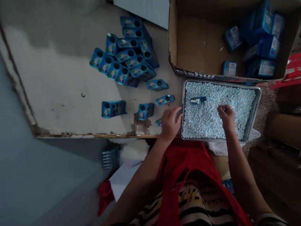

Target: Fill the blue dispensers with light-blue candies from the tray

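Note:
A metal tray [258,94] full of small white and pale blue pieces lies at the right. On those pieces rests a small blue box [202,99] with several white pieces at its left end. Over the right half of the tray is my right hand [227,115], its fingers curled together; what they hold is too small to make out. My left hand [171,121] is beside the tray's left edge, fingers apart and bent, with nothing visible in them. Just beyond it lie a blue box with a white piece on it [165,99] and a partly hidden one [158,121].
Many blue boxes with round dark holes [127,55] stand grouped on the pale table [58,78]. Two more [113,109] [145,111] are nearer its front edge. Behind the tray, a cardboard box [192,44] holds several blue boxes [256,40].

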Motion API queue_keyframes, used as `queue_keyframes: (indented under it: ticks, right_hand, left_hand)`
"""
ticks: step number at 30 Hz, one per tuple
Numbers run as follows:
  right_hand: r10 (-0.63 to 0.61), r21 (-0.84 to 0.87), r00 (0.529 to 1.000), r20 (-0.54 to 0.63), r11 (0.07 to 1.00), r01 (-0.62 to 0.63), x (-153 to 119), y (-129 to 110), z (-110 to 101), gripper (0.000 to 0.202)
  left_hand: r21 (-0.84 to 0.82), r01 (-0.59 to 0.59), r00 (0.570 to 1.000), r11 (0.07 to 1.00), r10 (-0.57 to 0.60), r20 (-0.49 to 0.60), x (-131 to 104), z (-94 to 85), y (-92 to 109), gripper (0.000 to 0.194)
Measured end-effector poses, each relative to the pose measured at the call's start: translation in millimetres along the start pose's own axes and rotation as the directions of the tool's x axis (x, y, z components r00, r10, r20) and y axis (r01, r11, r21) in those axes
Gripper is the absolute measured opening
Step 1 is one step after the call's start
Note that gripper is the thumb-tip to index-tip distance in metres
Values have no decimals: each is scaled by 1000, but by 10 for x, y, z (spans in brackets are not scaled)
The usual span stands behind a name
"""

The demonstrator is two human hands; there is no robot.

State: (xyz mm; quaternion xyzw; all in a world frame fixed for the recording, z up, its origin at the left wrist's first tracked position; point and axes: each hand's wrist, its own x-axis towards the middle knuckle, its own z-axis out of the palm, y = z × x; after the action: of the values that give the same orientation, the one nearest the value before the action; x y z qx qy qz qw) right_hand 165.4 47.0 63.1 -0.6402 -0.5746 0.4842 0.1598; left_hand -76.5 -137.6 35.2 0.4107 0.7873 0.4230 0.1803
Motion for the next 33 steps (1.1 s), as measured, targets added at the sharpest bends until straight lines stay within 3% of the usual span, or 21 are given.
queue_keyframes:
  ticks: [3,6,9,13,16,20,23,26,29,31,33]
  right_hand:
    - [194,154,979,-62,971,-183,-129,251,-83,37]
    - [336,402,935,114,845,-352,-203,315,-134,46]
    - [383,566,900,206,704,-429,-185,265,-197,56]
    - [267,653,921,285,649,-390,-141,106,-271,51]
    - [146,688,942,301,651,-321,-122,-42,-294,43]
    - [85,675,980,180,714,-186,-108,-265,-214,43]
    - [78,727,990,116,672,-139,-132,-500,-21,47]
    - [62,787,988,139,598,-148,-163,-711,179,50]
    - [12,807,983,185,569,-159,-157,-708,204,49]
    - [5,760,985,170,635,-135,-105,-547,121,49]
    - [48,605,996,69,792,-80,-23,-316,22,52]
  left_hand:
    - [-94,7,984,996,10,177,444,555,190,48]
    - [-105,-15,957,994,45,287,701,892,295,44]
    - [-94,-110,943,989,134,304,736,896,350,45]
    - [-198,38,958,979,21,287,694,770,296,38]
    - [-347,126,930,929,10,367,657,779,238,38]
    - [-410,174,890,895,35,455,612,781,236,37]
    - [-377,146,901,915,34,432,613,701,252,40]
    - [-333,95,915,938,49,400,610,569,296,39]
    - [-271,74,934,960,29,356,568,320,367,38]
    - [-217,103,962,971,-41,271,550,29,374,39]
    - [-164,155,985,974,-141,95,571,-394,295,42]
